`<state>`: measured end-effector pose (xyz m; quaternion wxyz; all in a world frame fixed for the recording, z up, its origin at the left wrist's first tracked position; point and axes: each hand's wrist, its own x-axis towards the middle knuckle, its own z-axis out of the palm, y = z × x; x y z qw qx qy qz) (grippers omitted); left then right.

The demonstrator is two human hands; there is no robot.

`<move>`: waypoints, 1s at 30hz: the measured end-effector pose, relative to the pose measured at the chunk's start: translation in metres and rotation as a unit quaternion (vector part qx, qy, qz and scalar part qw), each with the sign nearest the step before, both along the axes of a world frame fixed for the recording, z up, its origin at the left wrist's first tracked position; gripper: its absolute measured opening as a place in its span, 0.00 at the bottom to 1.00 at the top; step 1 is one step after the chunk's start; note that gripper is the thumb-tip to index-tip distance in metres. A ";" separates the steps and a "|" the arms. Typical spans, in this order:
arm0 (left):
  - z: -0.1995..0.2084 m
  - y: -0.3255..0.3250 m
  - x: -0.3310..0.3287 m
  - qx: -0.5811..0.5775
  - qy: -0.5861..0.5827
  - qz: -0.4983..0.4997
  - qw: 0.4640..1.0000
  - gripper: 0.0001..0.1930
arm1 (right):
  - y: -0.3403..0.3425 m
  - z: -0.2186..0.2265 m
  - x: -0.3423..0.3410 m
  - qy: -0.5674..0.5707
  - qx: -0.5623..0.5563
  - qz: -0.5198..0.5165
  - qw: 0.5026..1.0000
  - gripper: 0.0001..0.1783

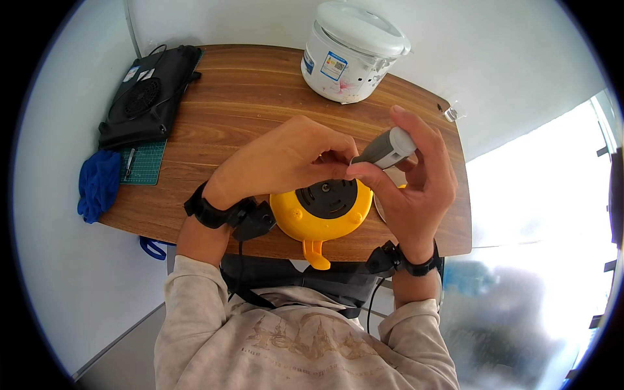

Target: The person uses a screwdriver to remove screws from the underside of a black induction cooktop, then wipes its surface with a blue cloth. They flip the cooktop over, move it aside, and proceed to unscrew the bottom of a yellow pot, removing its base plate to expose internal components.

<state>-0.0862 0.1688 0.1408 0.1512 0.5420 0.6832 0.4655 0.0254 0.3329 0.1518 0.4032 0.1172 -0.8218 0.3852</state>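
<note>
My right hand (426,185) is wrapped round a grey and white cordless screwdriver (388,149), held tilted above the table with its narrow end towards my left hand. The fingers of my left hand (296,153) are pinched together at that narrow end; whatever is between them is hidden. Just below both hands, a yellow electric pot (289,218) lies upside down on the table, its handle (316,255) pointing towards me over the front edge. Its round black base (330,199) faces up, with slots and a screw hole near the middle. My left hand covers part of the far side.
A white rice cooker (348,62) stands at the back of the wooden table (240,84). At the far left lie an upturned black hot plate (146,97), a green cutting mat (148,162) with a pen-like tool (129,161), and a blue cloth (99,185).
</note>
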 end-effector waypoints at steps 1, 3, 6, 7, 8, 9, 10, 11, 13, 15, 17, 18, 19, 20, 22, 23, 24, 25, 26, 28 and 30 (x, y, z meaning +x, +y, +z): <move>0.000 0.000 0.000 0.001 0.006 0.001 1.000 0.08 | 0.000 0.000 0.000 0.002 0.000 0.000 1.000 0.33; 0.000 0.000 -0.001 -0.003 0.012 0.002 1.000 0.08 | -0.001 -0.001 0.000 -0.006 -0.006 0.001 1.000 0.33; 0.001 -0.001 -0.002 -0.012 0.005 0.001 1.000 0.08 | 0.000 -0.001 0.000 -0.015 -0.005 0.005 1.000 0.34; 0.002 -0.001 -0.002 -0.011 0.000 0.000 1.000 0.08 | 0.001 -0.001 0.001 -0.017 -0.002 0.007 1.000 0.34; 0.002 -0.001 -0.002 -0.010 -0.004 -0.002 1.000 0.08 | 0.001 -0.001 0.001 -0.017 0.005 0.002 1.000 0.33; 0.000 -0.001 -0.002 -0.005 -0.004 -0.004 1.000 0.08 | 0.002 0.000 0.003 -0.018 0.011 -0.004 1.000 0.33; -0.003 0.001 -0.003 0.000 -0.004 -0.006 1.000 0.08 | 0.002 0.000 0.004 -0.017 0.018 -0.009 1.000 0.32; -0.005 0.001 -0.003 0.004 -0.003 -0.009 1.000 0.08 | 0.003 0.003 0.005 -0.031 0.004 0.007 0.999 0.33; -0.005 0.001 -0.006 -0.005 0.006 -0.020 1.000 0.09 | 0.004 0.009 0.005 -0.059 -0.023 0.038 0.997 0.34; -0.005 0.003 -0.007 -0.015 0.002 -0.031 0.999 0.10 | 0.002 0.010 0.006 -0.072 -0.079 0.061 0.992 0.36; -0.006 0.005 -0.007 -0.026 -0.017 -0.039 0.999 0.10 | 0.003 0.009 0.007 -0.085 -0.120 0.089 0.985 0.37; -0.007 0.006 -0.007 -0.035 -0.019 -0.036 0.999 0.10 | 0.005 0.007 0.007 -0.091 -0.134 0.106 0.981 0.37; -0.007 0.006 -0.008 -0.045 -0.020 -0.032 0.998 0.10 | 0.006 0.008 0.007 -0.092 -0.120 0.106 0.983 0.37; -0.007 0.007 -0.008 -0.054 -0.021 -0.028 0.998 0.10 | 0.008 0.008 0.007 -0.093 -0.107 0.105 0.984 0.37; -0.002 0.007 -0.005 -0.050 -0.021 -0.018 0.998 0.10 | 0.010 0.011 0.007 -0.084 -0.026 0.066 0.994 0.35; 0.000 0.006 -0.004 -0.049 -0.020 -0.013 0.999 0.09 | 0.010 0.013 0.007 -0.087 0.013 0.041 0.995 0.36; -0.003 0.007 -0.005 -0.036 -0.028 -0.018 0.999 0.09 | 0.011 0.015 0.007 -0.091 0.051 0.016 0.994 0.36; -0.008 0.009 -0.006 -0.024 -0.035 -0.022 0.999 0.09 | 0.010 0.015 0.006 -0.091 0.047 0.010 0.995 0.36; -0.010 0.009 -0.007 -0.012 -0.043 -0.027 0.999 0.09 | 0.009 0.015 0.005 -0.091 0.042 0.004 0.995 0.37; -0.011 0.009 -0.007 -0.013 -0.040 -0.019 0.999 0.10 | 0.003 0.011 0.001 -0.086 -0.052 0.025 0.995 0.37; -0.010 0.010 -0.007 -0.018 -0.036 -0.012 0.999 0.09 | 0.002 0.008 0.001 -0.091 -0.109 0.040 0.989 0.35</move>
